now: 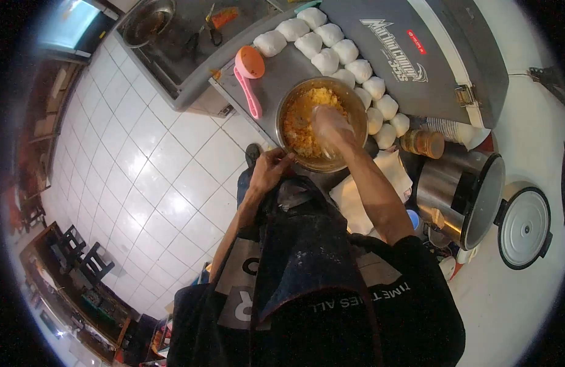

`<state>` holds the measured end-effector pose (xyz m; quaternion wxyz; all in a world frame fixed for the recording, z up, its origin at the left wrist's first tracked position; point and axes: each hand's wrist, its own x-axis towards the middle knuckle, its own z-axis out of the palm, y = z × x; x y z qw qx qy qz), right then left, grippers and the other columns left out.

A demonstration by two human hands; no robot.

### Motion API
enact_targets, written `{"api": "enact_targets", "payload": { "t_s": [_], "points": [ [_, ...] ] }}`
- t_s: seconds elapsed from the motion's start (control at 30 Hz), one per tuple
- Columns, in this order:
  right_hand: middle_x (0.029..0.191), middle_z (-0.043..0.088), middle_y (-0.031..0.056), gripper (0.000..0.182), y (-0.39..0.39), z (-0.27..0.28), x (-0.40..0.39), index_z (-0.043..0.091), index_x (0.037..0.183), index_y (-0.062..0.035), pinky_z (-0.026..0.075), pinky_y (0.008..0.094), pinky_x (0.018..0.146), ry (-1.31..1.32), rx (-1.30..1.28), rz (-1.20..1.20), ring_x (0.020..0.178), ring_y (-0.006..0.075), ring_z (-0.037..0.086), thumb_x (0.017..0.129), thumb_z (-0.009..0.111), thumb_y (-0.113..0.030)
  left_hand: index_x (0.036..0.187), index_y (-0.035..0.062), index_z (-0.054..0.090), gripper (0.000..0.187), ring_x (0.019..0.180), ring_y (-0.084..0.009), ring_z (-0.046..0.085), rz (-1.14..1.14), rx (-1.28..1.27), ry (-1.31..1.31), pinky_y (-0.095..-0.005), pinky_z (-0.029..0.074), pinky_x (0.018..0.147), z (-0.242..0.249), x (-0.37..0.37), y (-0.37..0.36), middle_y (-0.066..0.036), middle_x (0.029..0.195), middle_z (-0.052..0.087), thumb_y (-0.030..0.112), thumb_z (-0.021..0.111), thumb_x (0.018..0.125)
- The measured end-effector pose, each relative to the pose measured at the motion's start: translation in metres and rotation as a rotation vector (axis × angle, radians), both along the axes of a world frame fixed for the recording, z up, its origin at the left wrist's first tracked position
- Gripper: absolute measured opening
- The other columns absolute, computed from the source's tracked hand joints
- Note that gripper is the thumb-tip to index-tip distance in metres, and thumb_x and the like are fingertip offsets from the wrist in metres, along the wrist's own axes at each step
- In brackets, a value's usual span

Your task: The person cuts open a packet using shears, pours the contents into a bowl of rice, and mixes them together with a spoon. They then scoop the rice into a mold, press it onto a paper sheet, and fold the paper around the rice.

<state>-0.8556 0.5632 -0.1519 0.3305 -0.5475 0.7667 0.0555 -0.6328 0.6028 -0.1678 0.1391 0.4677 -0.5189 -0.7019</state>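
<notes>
A metal bowl [281, 116] holds a crumbly yellow-orange food mixture [299, 131]. My right hand [332, 129] reaches down into the bowl, seemingly in a thin clear glove. Motion blurs its fingers, which touch the mixture. At the bowl's near left rim, my left hand [271, 171] is closed with thumb and fingertips on the edge. Several round white dough balls [326, 61] sit in rows behind and right of the bowl. Left of it lies a pink-handled scoop [248, 92] with an orange cup.
A grey case lid [386, 37] stands behind the dough balls. On the right are a jar [424, 144], stacked cups [450, 129], a steel cooker [444, 189] and its round lid [524, 227]. A pan [149, 24] and scissors [210, 32] lie at the upper left.
</notes>
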Motion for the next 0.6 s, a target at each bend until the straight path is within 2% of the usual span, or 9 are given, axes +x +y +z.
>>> {"api": "enact_targets", "payload": {
  "t_s": [0.07,0.13,0.2,0.27,0.3,0.37,0.4,0.47,0.6],
  "points": [
    [0.085,0.066,0.0214,0.024,0.001,-0.004,0.006,0.064,0.098,0.0033,0.051,0.043,0.072,-0.081,0.212,0.09,0.081,0.034,0.067,0.088,0.054,-0.016,0.093,-0.0041,0.066,0.033,0.067,-0.0149,0.064,0.003,-0.011,-0.001,-0.03,0.05,0.064,-0.006,-0.004,0.0,-0.01,0.074,0.068,0.029,0.063,0.093],
    [0.084,0.066,0.0214,0.025,0.021,0.002,0.005,0.063,0.098,0.0033,0.051,0.0431,0.071,-0.162,0.142,0.126,0.08,0.0337,0.067,0.09,0.052,-0.017,0.091,-0.0041,0.067,0.035,0.067,-0.0154,0.064,0.068,0.054,0.083,-0.0305,0.05,0.064,-0.013,-0.003,0.004,-0.011,0.074,0.068,0.03,0.063,0.093],
    [0.083,0.066,0.0214,0.025,0.034,0.02,0.007,0.063,0.098,0.0034,0.051,0.0433,0.07,-0.248,0.076,0.158,0.08,0.0334,0.067,0.092,0.051,-0.018,0.091,-0.0038,0.067,0.035,0.068,-0.0157,0.064,0.05,0.032,0.051,-0.0307,0.049,0.065,-0.013,-0.002,0.004,-0.011,0.073,0.068,0.031,0.063,0.092],
    [0.084,0.065,0.0221,0.024,0.035,0.044,0.01,0.062,0.098,0.0018,0.051,0.0455,0.072,-0.359,0.192,-0.109,0.081,0.035,0.066,0.093,0.048,-0.017,0.09,-0.0035,0.067,0.035,0.068,-0.016,0.064,0.034,0.005,0.015,-0.031,0.049,0.065,-0.007,-0.002,0.001,-0.011,0.073,0.068,0.031,0.064,0.092],
    [0.084,0.065,0.0221,0.024,0.048,0.038,0.014,0.062,0.098,0.0018,0.051,0.0455,0.072,-0.363,0.195,-0.105,0.081,0.035,0.066,0.093,0.048,-0.017,0.091,-0.003,0.067,0.034,0.069,-0.0162,0.064,0.018,-0.026,-0.028,-0.0311,0.049,0.065,-0.001,-0.001,0.0,-0.011,0.073,0.068,0.031,0.064,0.092],
    [0.085,0.065,0.023,0.023,0.076,0.029,0.019,0.062,0.098,-0.0006,0.05,0.0471,0.073,-0.175,-0.148,0.219,0.084,0.0366,0.066,0.094,0.047,-0.017,0.091,-0.0026,0.068,0.034,0.069,-0.0164,0.064,-0.003,-0.054,-0.065,-0.0313,0.049,0.066,-0.003,-0.002,0.0,-0.011,0.073,0.068,0.031,0.064,0.091],
    [0.085,0.065,0.023,0.023,0.078,0.03,0.018,0.062,0.098,-0.0006,0.05,0.0471,0.073,-0.172,-0.144,0.217,0.084,0.0366,0.066,0.094,0.047,-0.017,0.091,-0.0028,0.068,0.034,0.069,-0.0164,0.064,0.012,-0.039,-0.03,-0.0314,0.049,0.065,-0.01,-0.003,0.001,-0.011,0.074,0.068,0.031,0.064,0.091],
    [0.087,0.065,0.0243,0.022,0.081,0.033,0.02,0.062,0.098,-0.0011,0.05,0.0476,0.074,-0.005,-0.093,0.193,0.085,0.0386,0.065,0.095,0.047,-0.017,0.091,-0.003,0.068,0.034,0.069,-0.0164,0.064,0.026,-0.025,0.001,-0.0315,0.049,0.065,-0.013,-0.002,0.003,-0.012,0.074,0.068,0.031,0.064,0.091],
    [0.09,0.066,0.0237,0.025,0.055,0.02,-0.005,0.062,0.098,-0.0003,0.051,0.0459,0.073,-0.024,-0.153,0.12,0.086,0.0377,0.065,0.095,0.045,-0.019,0.092,-0.0033,0.068,0.036,0.068,-0.0167,0.064,0.021,-0.044,0.015,-0.0317,0.049,0.064,-0.013,-0.002,0.002,-0.012,0.074,0.068,0.032,0.064,0.091]
  ]
}}
